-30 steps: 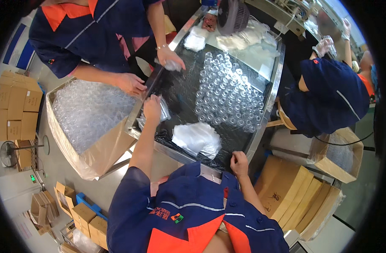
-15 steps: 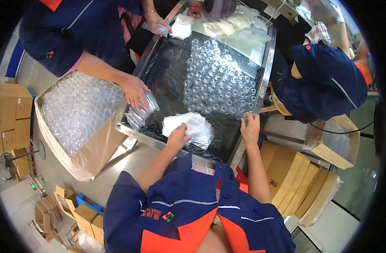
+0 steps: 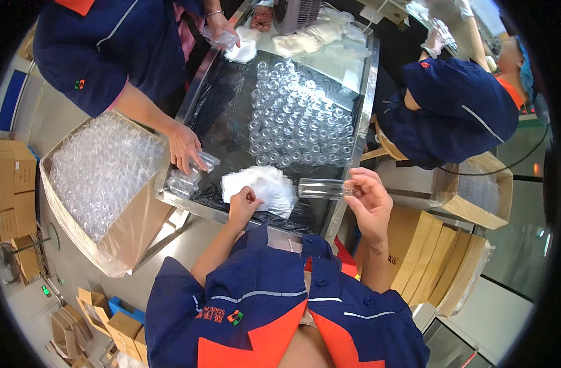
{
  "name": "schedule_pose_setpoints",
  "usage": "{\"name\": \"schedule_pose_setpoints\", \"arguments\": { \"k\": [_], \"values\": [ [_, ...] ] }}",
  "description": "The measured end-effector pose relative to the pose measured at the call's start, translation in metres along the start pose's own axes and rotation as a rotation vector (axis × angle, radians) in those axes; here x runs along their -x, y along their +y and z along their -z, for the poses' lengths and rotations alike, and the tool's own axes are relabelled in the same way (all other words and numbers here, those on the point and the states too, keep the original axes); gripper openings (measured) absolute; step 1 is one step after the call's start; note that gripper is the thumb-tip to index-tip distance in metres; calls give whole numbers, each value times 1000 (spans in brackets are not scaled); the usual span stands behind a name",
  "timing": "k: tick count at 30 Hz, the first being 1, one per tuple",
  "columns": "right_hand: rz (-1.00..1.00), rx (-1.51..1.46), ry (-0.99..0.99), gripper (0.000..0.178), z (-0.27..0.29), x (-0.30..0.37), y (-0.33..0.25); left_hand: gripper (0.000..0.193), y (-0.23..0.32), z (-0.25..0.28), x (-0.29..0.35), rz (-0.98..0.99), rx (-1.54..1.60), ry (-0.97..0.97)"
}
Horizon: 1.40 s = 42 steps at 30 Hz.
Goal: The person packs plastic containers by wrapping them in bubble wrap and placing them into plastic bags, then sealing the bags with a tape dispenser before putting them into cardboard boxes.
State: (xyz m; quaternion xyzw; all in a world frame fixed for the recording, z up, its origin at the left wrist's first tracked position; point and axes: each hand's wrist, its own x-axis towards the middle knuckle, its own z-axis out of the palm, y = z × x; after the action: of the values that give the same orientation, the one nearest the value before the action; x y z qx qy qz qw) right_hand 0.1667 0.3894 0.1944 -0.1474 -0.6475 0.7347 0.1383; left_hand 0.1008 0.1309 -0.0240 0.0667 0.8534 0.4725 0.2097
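Lying level above the table's near right part, a clear tube (image 3: 322, 188) juts leftward from the person's right hand (image 3: 371, 205). The thumb and fingers close round its right end, where ribbing seems to show, so most of the body sits outside the fingertips — a hold that probably keeps its length unobstructed. Its far end points toward the fanned stack of clear bags (image 3: 246, 181), near but apart from the left hand (image 3: 243, 205). That hand's fingers curl inward at the stack's near edge; whether they pinch a bag cannot be told. The stack is perhaps spread so that single edges are easy to reach. Beyond it, many clear tubes (image 3: 292, 126) stand in close rows on the dark-covered table (image 3: 222, 135), likely grouped to stay upright and within reach. At the table's left corner, a co-worker's hand (image 3: 185, 148) rests over more clear pieces (image 3: 183, 183) — just beside a lined carton (image 3: 139, 230) heaped with clear items.
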Motion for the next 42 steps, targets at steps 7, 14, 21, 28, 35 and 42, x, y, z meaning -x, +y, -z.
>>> {"name": "schedule_pose_setpoints", "arguments": {
  "k": [7,14,21,28,35,42],
  "values": [
    [318,18,-185,36,-18,6,-35,5,-4,-9,3,-63,29,35],
    [407,92,-186,33,-24,13,-50,9,-4,-8,10,-115,42,10],
    [522,169,-150,31,-30,20,-61,8,-6,-11,8,-154,29,115],
    [715,379,-52,27,-32,33,-74,7,-2,-7,11,-92,43,40],
    [796,454,-3,26,-33,41,-76,11,-2,-7,12,-144,45,73],
    [138,-621,14,30,-30,41,-42,5,-8,-8,14,-224,18,66]
  ]
}}
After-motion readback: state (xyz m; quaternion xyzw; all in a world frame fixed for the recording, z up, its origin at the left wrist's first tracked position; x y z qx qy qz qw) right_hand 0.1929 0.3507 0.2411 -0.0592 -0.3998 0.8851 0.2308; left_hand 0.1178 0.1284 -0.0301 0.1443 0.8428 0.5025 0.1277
